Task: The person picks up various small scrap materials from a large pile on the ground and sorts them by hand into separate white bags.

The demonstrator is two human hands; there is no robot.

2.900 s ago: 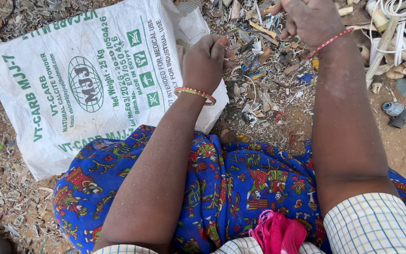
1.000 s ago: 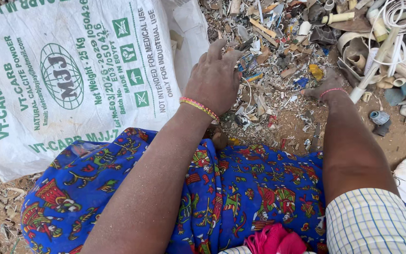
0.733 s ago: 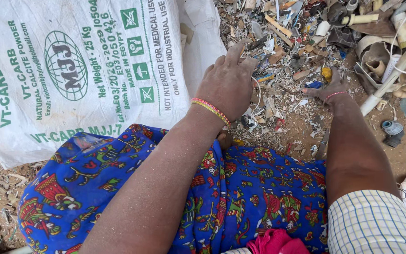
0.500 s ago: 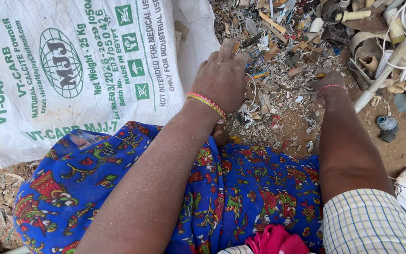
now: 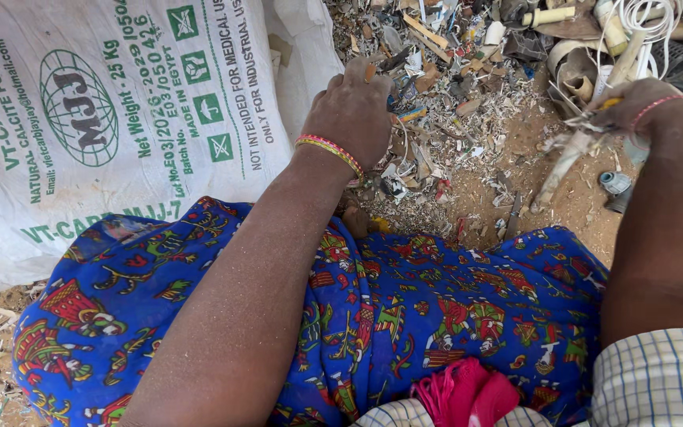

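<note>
The person is sorting through a heap of scraps point(image 5: 468, 87) on the ground. The left hand point(image 5: 353, 111) is curling down into the heap beside the white sack point(image 5: 120, 119), its grip hidden. The right hand point(image 5: 634, 107) is closing around a pale stick point(image 5: 563, 162), which probably needs placing aside.

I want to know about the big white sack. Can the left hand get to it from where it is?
Probably yes. The left hand rests on the scrap pile right beside the white sack, and nothing lies between them. It seems to pinch a small orange bit, so its grip looks busy.
</note>
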